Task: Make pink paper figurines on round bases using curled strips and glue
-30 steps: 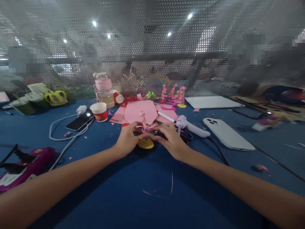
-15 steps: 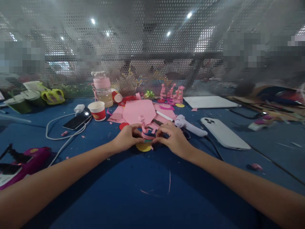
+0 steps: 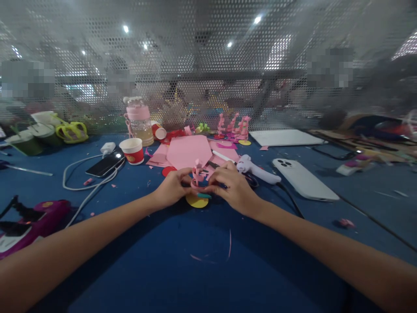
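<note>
My left hand (image 3: 173, 188) and my right hand (image 3: 230, 184) face each other over the middle of the blue table, fingers closed on a small pink paper craft (image 3: 197, 177) from either side. Its pink strips curl upward above a ring-like band. Just beneath it lie a yellow paper disc (image 3: 196, 201) and a short teal strip (image 3: 204, 196). A red disc (image 3: 168, 171) is on the table behind my left fingers. Past the hands, pink paper sheets (image 3: 189, 150) are stacked. My fingertips partly hide the craft's sides.
A white glue gun (image 3: 257, 169) and a white phone (image 3: 304, 179) lie to the right. To the left are a paper cup (image 3: 132, 152), a black phone (image 3: 106, 163), a cable and a purple power strip (image 3: 52, 213). Finished-looking pink paper figures (image 3: 233, 126) stand at the back.
The pink craft is slightly higher, and more of the yellow disc and teal strip shows beneath it. Both hands stay close together around it. The view has shifted slightly.
</note>
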`<act>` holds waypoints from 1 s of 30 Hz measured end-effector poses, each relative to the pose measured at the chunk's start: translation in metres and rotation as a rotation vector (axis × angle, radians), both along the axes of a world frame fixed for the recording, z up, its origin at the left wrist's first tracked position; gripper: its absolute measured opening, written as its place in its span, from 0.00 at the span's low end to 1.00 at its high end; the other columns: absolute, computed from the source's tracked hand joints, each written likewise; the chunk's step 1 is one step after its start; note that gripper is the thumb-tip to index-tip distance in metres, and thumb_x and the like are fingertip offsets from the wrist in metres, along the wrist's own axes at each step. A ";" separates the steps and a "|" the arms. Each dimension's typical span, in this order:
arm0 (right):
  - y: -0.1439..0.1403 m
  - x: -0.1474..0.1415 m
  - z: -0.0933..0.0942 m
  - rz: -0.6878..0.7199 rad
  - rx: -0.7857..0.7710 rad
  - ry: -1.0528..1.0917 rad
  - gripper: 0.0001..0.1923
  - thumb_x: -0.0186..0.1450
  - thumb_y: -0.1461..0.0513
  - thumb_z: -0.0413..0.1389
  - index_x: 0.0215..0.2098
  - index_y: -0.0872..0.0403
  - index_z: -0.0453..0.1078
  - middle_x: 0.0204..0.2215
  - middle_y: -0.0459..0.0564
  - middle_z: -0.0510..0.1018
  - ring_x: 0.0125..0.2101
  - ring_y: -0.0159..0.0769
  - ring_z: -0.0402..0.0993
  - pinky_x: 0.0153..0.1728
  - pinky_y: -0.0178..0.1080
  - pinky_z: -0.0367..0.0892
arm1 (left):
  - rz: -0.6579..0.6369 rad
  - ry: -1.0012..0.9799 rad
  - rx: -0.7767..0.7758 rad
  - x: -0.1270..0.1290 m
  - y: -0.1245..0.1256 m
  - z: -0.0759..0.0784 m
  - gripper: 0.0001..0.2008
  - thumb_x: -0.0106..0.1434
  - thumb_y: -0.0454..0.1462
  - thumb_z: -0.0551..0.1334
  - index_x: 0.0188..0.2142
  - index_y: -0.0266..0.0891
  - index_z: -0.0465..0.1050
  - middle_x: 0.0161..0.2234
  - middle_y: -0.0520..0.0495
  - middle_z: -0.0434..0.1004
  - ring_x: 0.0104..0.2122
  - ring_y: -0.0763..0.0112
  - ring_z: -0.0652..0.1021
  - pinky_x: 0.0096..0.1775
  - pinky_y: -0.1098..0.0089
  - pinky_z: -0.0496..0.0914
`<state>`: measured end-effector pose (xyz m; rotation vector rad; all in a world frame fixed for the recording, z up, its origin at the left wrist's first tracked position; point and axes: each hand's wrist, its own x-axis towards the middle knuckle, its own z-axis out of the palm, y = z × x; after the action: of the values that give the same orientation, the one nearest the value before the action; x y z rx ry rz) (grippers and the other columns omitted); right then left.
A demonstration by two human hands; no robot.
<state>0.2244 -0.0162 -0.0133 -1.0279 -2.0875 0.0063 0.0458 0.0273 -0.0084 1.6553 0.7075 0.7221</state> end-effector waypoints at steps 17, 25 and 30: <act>0.005 -0.001 -0.004 -0.086 -0.143 0.067 0.11 0.58 0.56 0.55 0.21 0.53 0.66 0.21 0.46 0.71 0.31 0.38 0.62 0.33 0.41 0.57 | -0.008 0.053 0.096 0.001 -0.003 0.003 0.16 0.45 0.31 0.65 0.36 0.32 0.72 0.33 0.44 0.78 0.34 0.67 0.77 0.40 0.67 0.70; 0.005 -0.001 0.000 -0.100 -0.150 0.063 0.10 0.57 0.58 0.56 0.21 0.53 0.66 0.20 0.47 0.71 0.31 0.39 0.61 0.33 0.41 0.56 | -0.050 0.036 0.123 -0.001 -0.003 0.004 0.12 0.49 0.32 0.63 0.35 0.34 0.72 0.32 0.46 0.78 0.34 0.70 0.77 0.41 0.68 0.69; 0.004 0.000 -0.002 -0.114 -0.141 0.089 0.14 0.58 0.53 0.53 0.21 0.52 0.66 0.20 0.48 0.71 0.32 0.41 0.61 0.33 0.42 0.57 | -0.032 0.068 0.188 -0.001 -0.002 0.002 0.10 0.49 0.34 0.63 0.33 0.34 0.72 0.31 0.47 0.78 0.35 0.69 0.76 0.41 0.68 0.69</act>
<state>0.2240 -0.0117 -0.0157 -1.2089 -1.9670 0.1416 0.0443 0.0253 -0.0061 1.8655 0.6768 0.7300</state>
